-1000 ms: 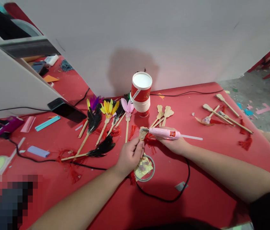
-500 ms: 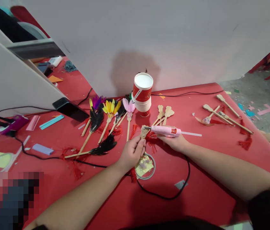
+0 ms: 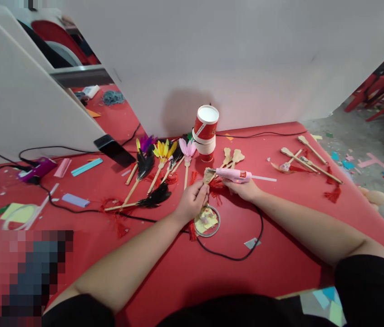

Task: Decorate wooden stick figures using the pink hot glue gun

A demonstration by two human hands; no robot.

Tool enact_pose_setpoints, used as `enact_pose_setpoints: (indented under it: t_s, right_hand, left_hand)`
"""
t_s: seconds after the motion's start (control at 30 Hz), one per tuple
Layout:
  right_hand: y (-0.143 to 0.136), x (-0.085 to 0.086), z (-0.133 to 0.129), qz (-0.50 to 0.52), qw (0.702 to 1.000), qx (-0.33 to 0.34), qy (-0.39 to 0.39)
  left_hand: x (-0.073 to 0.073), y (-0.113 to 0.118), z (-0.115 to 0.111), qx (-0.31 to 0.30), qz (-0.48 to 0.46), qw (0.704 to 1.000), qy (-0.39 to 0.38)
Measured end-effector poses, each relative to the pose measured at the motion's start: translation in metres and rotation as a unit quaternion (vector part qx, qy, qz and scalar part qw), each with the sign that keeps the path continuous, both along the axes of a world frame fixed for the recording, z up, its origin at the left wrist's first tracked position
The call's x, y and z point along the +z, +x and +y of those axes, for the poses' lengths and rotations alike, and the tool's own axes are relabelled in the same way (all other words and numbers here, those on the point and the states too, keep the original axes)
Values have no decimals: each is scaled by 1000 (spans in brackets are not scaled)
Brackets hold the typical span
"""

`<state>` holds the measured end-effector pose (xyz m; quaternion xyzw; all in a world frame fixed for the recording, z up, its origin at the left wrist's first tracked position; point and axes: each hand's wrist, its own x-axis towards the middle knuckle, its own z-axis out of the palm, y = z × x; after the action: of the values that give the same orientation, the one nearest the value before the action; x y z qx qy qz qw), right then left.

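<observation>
The left hand [image 3: 194, 199] is pinching a wooden stick [image 3: 207, 177] and the right hand [image 3: 244, 189] is gripping a pink glue gun [image 3: 229, 174] — probably applying glue, next needing steady aim.

The red table [image 3: 164, 268] bears feathered sticks [image 3: 161, 154], stacked cups [image 3: 206, 140] and a grey ring [image 3: 207, 235].

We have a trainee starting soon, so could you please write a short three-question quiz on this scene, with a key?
1. What does the left hand hold?
2. True or false: the purple power strip lies to the left of the paper cups in the picture.
3. The glue gun in the right hand is: A) blue; B) pink; C) green.

Key: 1. A wooden stick, gripped below its broad end. 2. True. 3. B.
</observation>
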<state>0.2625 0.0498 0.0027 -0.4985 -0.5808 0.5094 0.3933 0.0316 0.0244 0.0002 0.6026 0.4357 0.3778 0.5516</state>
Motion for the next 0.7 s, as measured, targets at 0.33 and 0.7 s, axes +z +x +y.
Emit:
enact_pose_setpoints:
  t_s: [0.33,0.7]
  right_hand:
    - [-6,2,6,24,999,-19,-18]
    - [-15,7,-39,79,996,-49,-6]
  left_hand:
    - [-13,2,9,19,7,997,77]
    - [7,-10,-23,62,101,973,198]
